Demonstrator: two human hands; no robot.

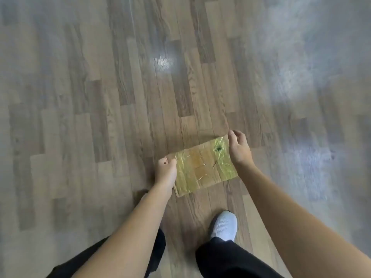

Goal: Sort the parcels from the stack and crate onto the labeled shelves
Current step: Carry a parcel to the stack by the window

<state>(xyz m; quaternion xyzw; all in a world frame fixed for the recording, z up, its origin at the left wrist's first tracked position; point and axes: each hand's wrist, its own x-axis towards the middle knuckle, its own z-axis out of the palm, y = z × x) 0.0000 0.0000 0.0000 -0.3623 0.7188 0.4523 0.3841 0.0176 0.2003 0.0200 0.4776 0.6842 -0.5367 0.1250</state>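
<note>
From the head view, one flat cardboard parcel [202, 167] is held over the wooden floor [100, 97], its long axis running left to right between the hands and its right end tilted slightly farther away. The left hand [165, 171] pinches the left short end, thumb on top, and the right hand [240, 150] curls round the far right corner. I count one parcel and two hands; no shelf, stack or crate is in view.

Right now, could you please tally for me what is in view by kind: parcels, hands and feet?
cardboard parcel: 1, held at its two ends
hands: 2, left hand and right hand
foot in white footwear: 1
Total: 4
</note>
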